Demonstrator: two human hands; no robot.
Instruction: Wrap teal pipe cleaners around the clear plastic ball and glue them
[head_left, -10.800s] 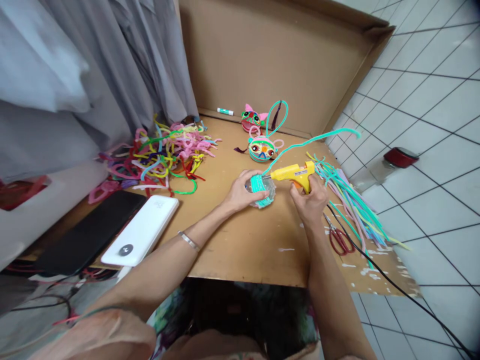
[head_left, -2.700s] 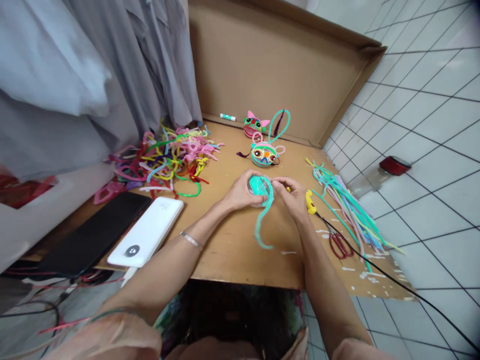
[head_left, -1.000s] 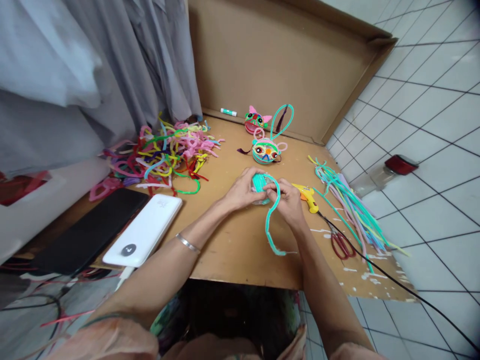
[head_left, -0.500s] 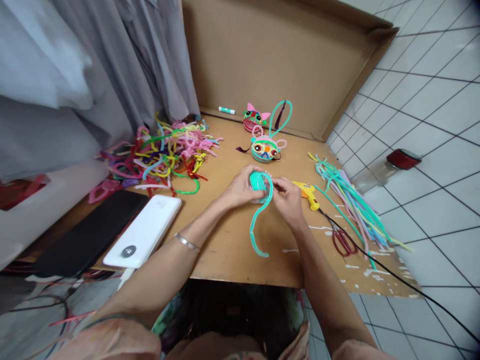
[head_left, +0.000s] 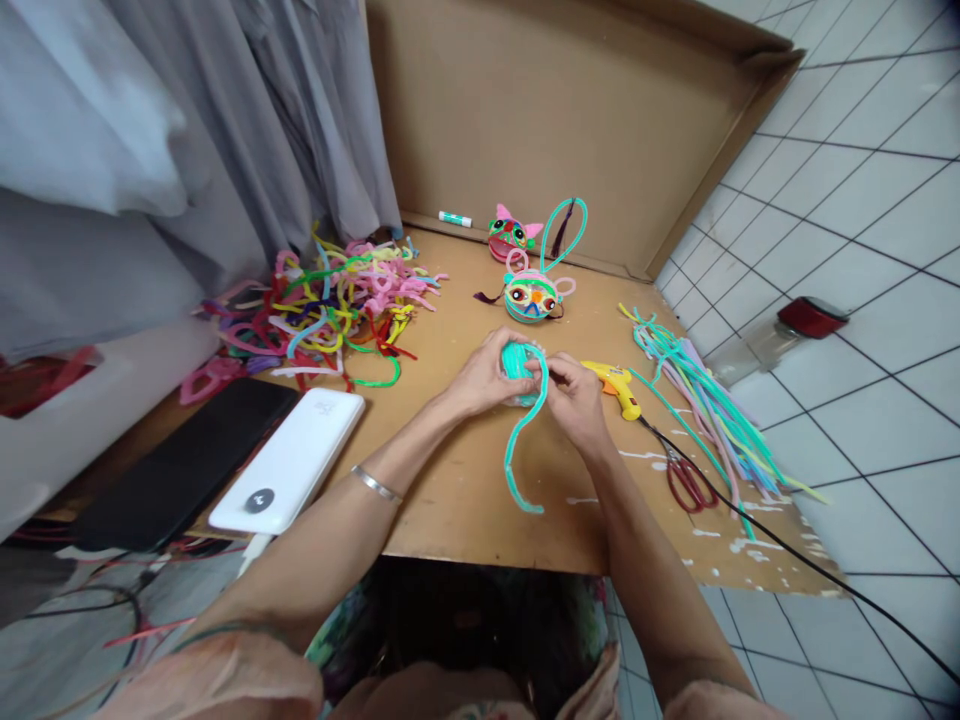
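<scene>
A rounded piece wrapped in teal pipe cleaner (head_left: 517,362) is held over the table, with my left hand (head_left: 480,378) closed around its left side. From its top, a loose teal pipe cleaner (head_left: 511,460) arcs over the right side and hangs down in a curve toward the table's front. My right hand (head_left: 577,398) is closed in a pinch against that strand at the right side of the piece; the fingertips are partly hidden. Just right of this hand lies a yellow hot glue gun (head_left: 619,388).
Two decorated animal heads, one teal (head_left: 531,297) and one red-green (head_left: 511,238), stand behind. A tangle of colourful pipe cleaners (head_left: 360,290) lies left, near a white power bank (head_left: 289,460). Straight pipe cleaners (head_left: 709,410), red-handled scissors (head_left: 690,484) and a black cord (head_left: 795,550) are right.
Both hands keep their grip on the teal piece and stay almost in place. The view has shifted very slightly; nothing has been picked up or let go.
</scene>
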